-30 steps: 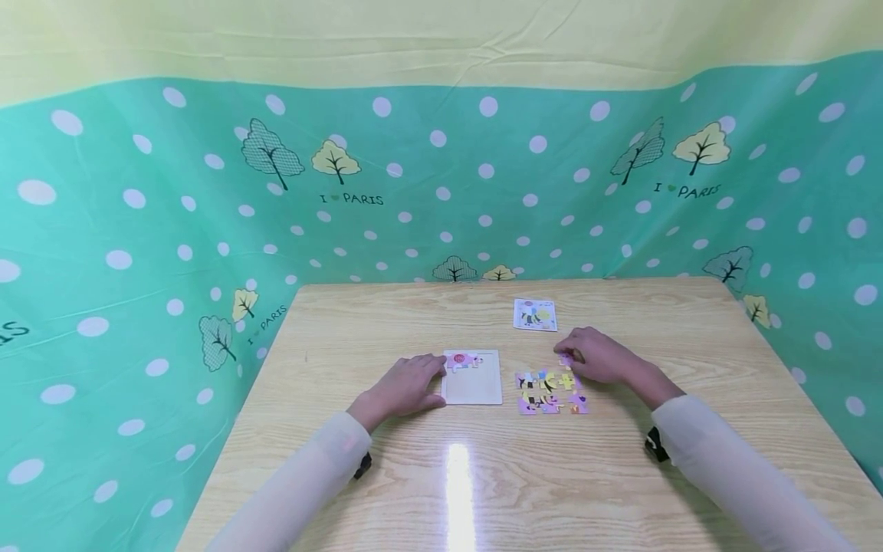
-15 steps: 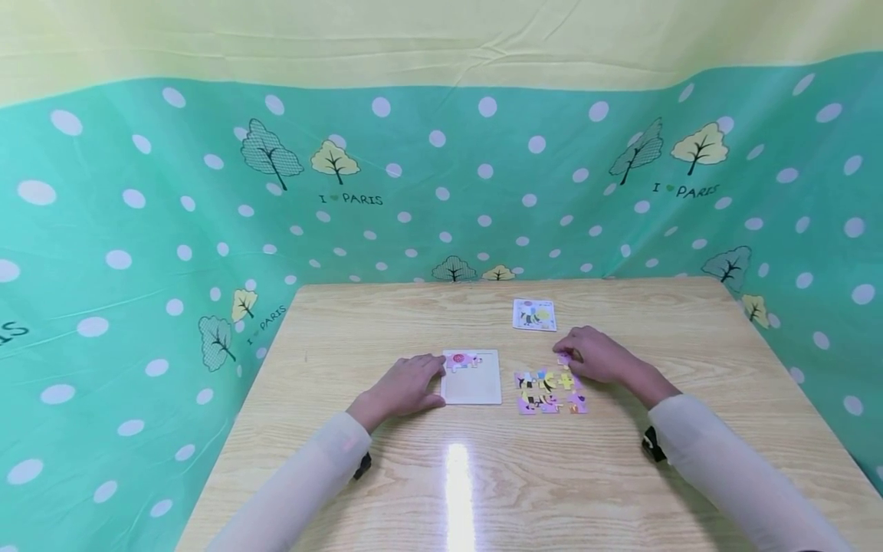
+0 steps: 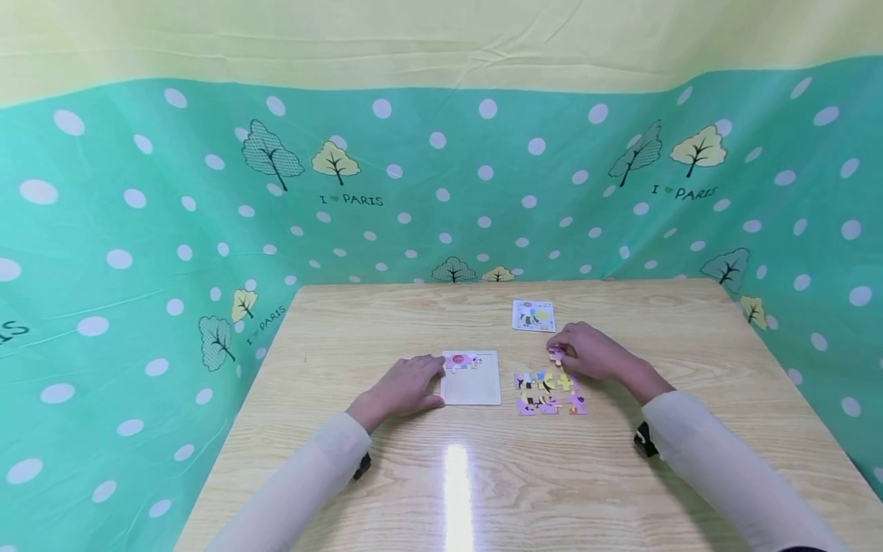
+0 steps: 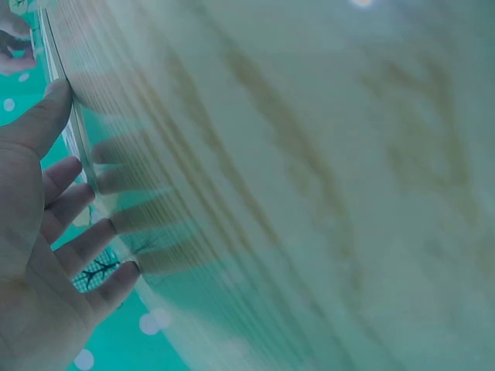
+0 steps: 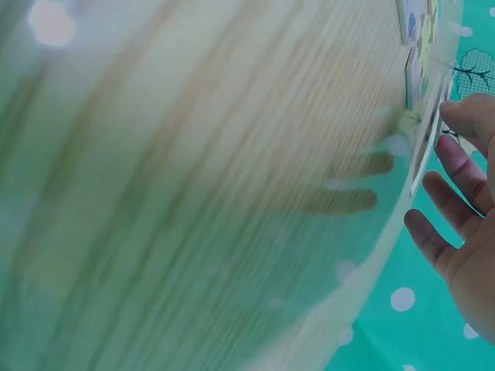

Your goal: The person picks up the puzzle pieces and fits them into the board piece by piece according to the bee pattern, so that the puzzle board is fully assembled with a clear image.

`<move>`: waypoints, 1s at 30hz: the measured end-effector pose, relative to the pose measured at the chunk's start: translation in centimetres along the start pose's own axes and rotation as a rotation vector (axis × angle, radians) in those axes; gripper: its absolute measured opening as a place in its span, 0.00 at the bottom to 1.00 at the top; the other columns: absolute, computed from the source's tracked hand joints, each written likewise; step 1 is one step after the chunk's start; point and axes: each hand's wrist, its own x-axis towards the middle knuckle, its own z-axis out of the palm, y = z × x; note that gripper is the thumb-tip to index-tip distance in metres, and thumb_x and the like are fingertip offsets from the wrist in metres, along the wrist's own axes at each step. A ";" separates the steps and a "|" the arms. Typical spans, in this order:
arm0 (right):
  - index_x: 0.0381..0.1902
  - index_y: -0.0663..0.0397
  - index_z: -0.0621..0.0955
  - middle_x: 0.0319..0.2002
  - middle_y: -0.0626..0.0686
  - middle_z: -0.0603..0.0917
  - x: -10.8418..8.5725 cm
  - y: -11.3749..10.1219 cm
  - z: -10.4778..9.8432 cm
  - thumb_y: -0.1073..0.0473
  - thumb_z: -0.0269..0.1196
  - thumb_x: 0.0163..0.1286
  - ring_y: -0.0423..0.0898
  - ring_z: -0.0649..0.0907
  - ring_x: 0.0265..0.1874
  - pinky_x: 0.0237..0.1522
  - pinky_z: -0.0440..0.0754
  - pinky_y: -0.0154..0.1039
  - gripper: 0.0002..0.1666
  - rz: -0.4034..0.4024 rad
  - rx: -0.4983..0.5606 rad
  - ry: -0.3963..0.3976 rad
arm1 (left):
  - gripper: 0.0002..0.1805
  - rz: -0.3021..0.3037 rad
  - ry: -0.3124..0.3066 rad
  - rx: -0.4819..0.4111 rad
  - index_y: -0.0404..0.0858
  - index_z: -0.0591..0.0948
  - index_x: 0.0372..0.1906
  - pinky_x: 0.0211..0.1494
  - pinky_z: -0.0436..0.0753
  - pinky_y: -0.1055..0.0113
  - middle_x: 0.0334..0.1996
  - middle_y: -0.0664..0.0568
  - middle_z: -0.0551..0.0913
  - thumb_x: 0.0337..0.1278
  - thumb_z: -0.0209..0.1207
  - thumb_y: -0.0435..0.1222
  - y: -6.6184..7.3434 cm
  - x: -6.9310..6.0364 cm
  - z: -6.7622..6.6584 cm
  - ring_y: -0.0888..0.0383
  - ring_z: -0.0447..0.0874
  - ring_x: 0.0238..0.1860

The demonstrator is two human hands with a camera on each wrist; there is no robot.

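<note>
In the head view, a square white puzzle tray point(image 3: 471, 387) lies on the table with pink joined pieces point(image 3: 461, 360) in its upper left corner. My left hand point(image 3: 405, 386) rests at the tray's left edge, thumb and fingers spread; the left wrist view has its fingers point(image 4: 83, 249) fairly straight. Right of the tray, several loose puzzle pieces point(image 3: 546, 400) in pink, yellow and black lie in a rough grid. Just above them, my right hand point(image 3: 595, 353) pinches a pink puzzle piece point(image 3: 556, 355) between thumb and fingertips. From the right wrist, that piece is hard to make out.
Behind the loose pieces lies a square picture card point(image 3: 533, 315) with a bee-like figure. The wooden table point(image 3: 386, 322) meets a green dotted cloth point(image 3: 414, 184) at the back and sides. Light glares on the table's front middle point(image 3: 457, 491).
My right hand has moved slightly left and away from me with the pink puzzle piece, leaving the group of loose pieces. The left hand has stayed at the tray.
</note>
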 end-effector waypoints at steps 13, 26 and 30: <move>0.58 0.51 0.84 0.48 0.50 0.86 2.2 -2.2 0.8 0.55 0.65 0.71 0.46 0.81 0.47 0.54 0.83 0.49 0.19 -0.024 0.045 -0.017 | 0.34 0.010 0.007 0.011 0.42 0.77 0.65 0.72 0.74 0.43 0.74 0.45 0.72 0.61 0.64 0.59 -0.2 0.1 0.2 0.45 0.70 0.74; 0.59 0.50 0.84 0.47 0.47 0.86 4.5 -5.3 1.7 0.55 0.65 0.72 0.43 0.80 0.46 0.55 0.82 0.46 0.19 -0.071 0.071 -0.029 | 0.33 0.001 0.003 -0.004 0.43 0.77 0.64 0.73 0.73 0.43 0.74 0.46 0.71 0.62 0.64 0.58 -0.1 0.0 0.2 0.46 0.70 0.74; 0.59 0.50 0.84 0.47 0.47 0.86 5.2 -6.4 1.9 0.55 0.64 0.72 0.43 0.80 0.46 0.55 0.82 0.45 0.19 -0.081 0.076 -0.043 | 0.32 0.000 0.002 -0.003 0.44 0.77 0.64 0.73 0.73 0.42 0.74 0.46 0.71 0.62 0.64 0.58 -0.1 0.0 0.2 0.46 0.70 0.74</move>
